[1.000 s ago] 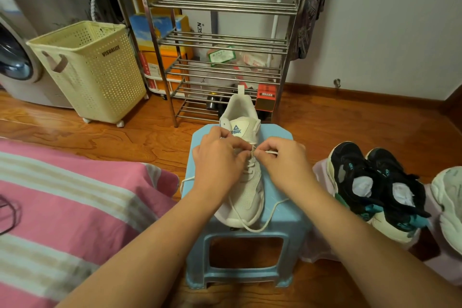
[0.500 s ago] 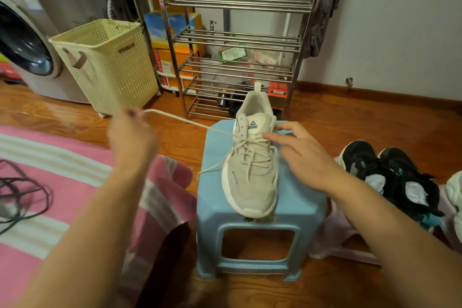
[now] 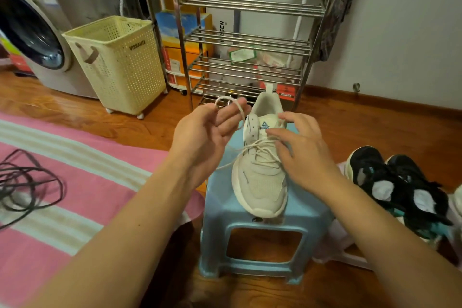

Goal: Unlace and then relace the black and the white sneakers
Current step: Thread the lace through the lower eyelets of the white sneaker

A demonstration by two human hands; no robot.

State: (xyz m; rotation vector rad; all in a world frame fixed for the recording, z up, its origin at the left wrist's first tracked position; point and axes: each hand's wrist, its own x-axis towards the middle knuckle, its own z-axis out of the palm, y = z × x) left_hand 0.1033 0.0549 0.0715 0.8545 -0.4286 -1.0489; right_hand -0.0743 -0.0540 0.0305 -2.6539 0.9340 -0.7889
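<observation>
A white sneaker (image 3: 260,182) stands on a light blue stool (image 3: 310,220), toe towards me, with its upper eyelets unlaced. My left hand (image 3: 200,137) is just left of the shoe's collar, palm turned up. It holds the loose white lace (image 3: 228,99), which loops over its fingertips and runs down to the eyelets. My right hand (image 3: 305,157) rests with spread, straight fingers on the tongue and the crossed laces. A pair of black sneakers (image 3: 400,182) lies on the floor to the right of the stool.
A cream laundry basket (image 3: 120,62) and a steel shoe rack (image 3: 250,40) stand behind the stool. A washing machine (image 3: 30,32) is at far left. A pink striped blanket (image 3: 75,182) with a black cable (image 3: 25,182) lies left. Another pale shoe (image 3: 457,197) shows at the right edge.
My left hand, which had pulled the lace far out to the left, has come back beside the shoe, and the lace now hangs slack in a loop. My right hand stays on the shoe.
</observation>
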